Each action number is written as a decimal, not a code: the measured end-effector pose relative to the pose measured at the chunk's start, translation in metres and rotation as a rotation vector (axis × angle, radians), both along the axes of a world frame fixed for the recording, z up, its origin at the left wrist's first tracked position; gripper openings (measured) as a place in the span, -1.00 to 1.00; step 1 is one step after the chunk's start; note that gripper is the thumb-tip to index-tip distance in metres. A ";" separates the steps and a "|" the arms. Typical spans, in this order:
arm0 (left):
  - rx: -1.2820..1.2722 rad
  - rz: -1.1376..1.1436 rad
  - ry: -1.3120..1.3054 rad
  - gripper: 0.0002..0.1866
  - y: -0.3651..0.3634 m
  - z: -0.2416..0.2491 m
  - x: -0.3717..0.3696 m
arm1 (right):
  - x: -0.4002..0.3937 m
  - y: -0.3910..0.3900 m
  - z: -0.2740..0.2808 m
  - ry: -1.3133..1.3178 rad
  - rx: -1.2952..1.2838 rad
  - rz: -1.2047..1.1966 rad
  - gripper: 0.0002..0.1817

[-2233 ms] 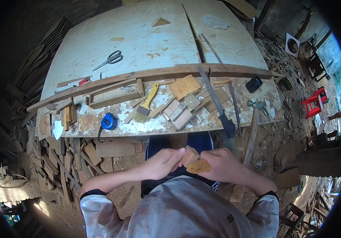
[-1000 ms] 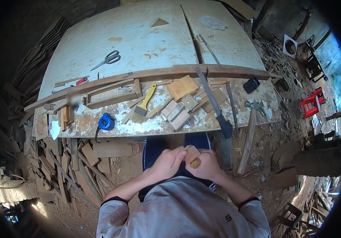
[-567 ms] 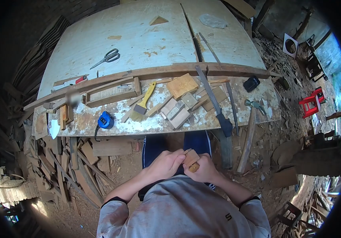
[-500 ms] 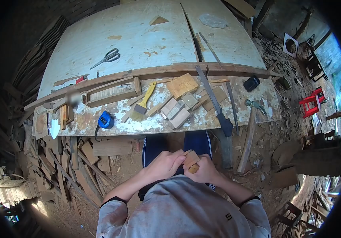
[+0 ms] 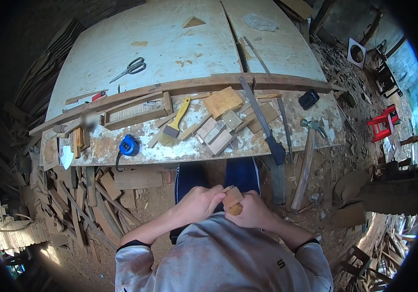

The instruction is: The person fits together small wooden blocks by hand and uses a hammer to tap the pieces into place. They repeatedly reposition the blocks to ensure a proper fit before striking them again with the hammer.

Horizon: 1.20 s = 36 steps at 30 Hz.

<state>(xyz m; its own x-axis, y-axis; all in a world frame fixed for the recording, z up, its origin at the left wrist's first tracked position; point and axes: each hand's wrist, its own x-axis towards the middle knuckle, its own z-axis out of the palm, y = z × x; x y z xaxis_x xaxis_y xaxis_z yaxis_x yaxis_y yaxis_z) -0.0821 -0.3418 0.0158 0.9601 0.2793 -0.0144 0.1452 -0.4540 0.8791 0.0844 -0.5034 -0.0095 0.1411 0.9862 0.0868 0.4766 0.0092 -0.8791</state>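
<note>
Both hands meet low over my lap, just in front of the shirt and below the bench edge. My right hand (image 5: 249,210) is wrapped around a small wooden block (image 5: 233,195), its lighter face turned up and a yellowish end showing below. My left hand (image 5: 203,202) is closed, thumb and fingertips pinched at the block's upper left edge. A thin brownish strip (image 5: 228,189) sticks out at those fingertips; I cannot tell whether it is a separate piece.
On the bench (image 5: 180,152) lie a blue tape measure (image 5: 129,145), a yellow-handled brush (image 5: 179,120), a handsaw (image 5: 260,114), wooden blocks (image 5: 215,136) and a wooden frame (image 5: 136,113). A hammer (image 5: 307,155) overhangs the front edge. Scissors (image 5: 130,68) rest farther back. Scrap wood (image 5: 87,204) piles below left.
The hands and block stay in nearly the same place, with only a very slight shift. The bench view has moved a little with my head.
</note>
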 end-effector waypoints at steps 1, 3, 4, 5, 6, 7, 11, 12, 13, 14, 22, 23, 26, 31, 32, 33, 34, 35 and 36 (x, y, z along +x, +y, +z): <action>-0.025 0.030 0.007 -0.71 -0.001 0.000 0.003 | 0.001 0.000 0.000 -0.001 -0.016 -0.011 -0.81; -0.087 0.077 -0.002 -0.67 -0.004 0.001 0.008 | 0.002 0.001 0.003 -0.011 -0.001 -0.069 -0.81; -0.123 0.092 -0.019 -0.64 -0.006 0.002 0.010 | 0.001 0.002 0.005 -0.016 0.007 -0.097 -0.80; -0.161 0.107 -0.037 -0.62 -0.008 0.003 0.013 | 0.000 0.003 0.007 -0.022 0.030 -0.128 -0.80; -0.187 0.125 -0.026 -0.59 -0.011 0.002 0.014 | -0.001 0.002 0.009 -0.029 0.051 -0.159 -0.79; -0.212 0.143 -0.017 -0.57 -0.013 0.001 0.015 | -0.001 0.002 0.010 -0.037 0.073 -0.190 -0.79; -0.285 0.177 -0.008 -0.52 -0.022 -0.003 0.014 | -0.002 0.000 -0.001 -0.142 0.223 -0.220 -0.77; -0.306 0.179 0.000 -0.51 -0.025 -0.006 0.012 | 0.000 -0.002 -0.006 -0.175 0.261 -0.208 -0.77; -0.325 0.182 0.008 -0.51 -0.026 -0.008 0.011 | 0.002 -0.003 -0.008 -0.209 0.301 -0.195 -0.76; -0.344 0.186 0.014 -0.50 -0.028 -0.009 0.010 | 0.004 -0.004 -0.006 -0.238 0.303 -0.176 -0.76; -0.342 0.101 0.076 -0.50 -0.029 0.005 0.005 | 0.023 -0.012 0.015 -0.368 0.298 -0.012 -0.73; -0.339 0.086 0.078 -0.50 -0.028 0.005 0.005 | 0.023 -0.012 0.014 -0.358 0.282 -0.008 -0.74; -0.344 0.070 0.045 -0.51 -0.023 0.001 0.004 | 0.020 -0.011 0.004 -0.318 0.251 -0.014 -0.76; -0.410 0.114 -0.025 -0.51 -0.022 0.004 0.015 | 0.014 0.003 0.003 -0.184 0.318 -0.130 -0.79; -0.418 0.115 -0.059 -0.51 -0.023 0.004 0.018 | 0.012 0.003 0.003 -0.123 0.302 -0.155 -0.78; -0.434 0.123 -0.073 -0.51 -0.024 0.003 0.020 | 0.011 0.003 0.002 -0.062 0.285 -0.179 -0.76; -0.450 0.131 -0.089 -0.51 -0.025 0.001 0.022 | 0.011 0.004 0.002 -0.002 0.270 -0.203 -0.74; -0.467 0.141 -0.107 -0.51 -0.026 -0.001 0.024 | 0.013 0.004 0.007 -0.006 0.254 -0.221 -0.70; -0.518 0.173 -0.115 -0.51 -0.027 -0.006 0.025 | 0.016 0.004 0.015 -0.009 0.237 -0.238 -0.67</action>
<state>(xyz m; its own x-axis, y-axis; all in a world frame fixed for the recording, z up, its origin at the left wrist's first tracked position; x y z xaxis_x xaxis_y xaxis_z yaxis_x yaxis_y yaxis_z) -0.0570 -0.3688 0.0100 0.9044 0.4173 -0.0891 0.0689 0.0634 0.9956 0.1008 -0.4999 0.0051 0.3631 0.8780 0.3119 0.4977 0.1003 -0.8615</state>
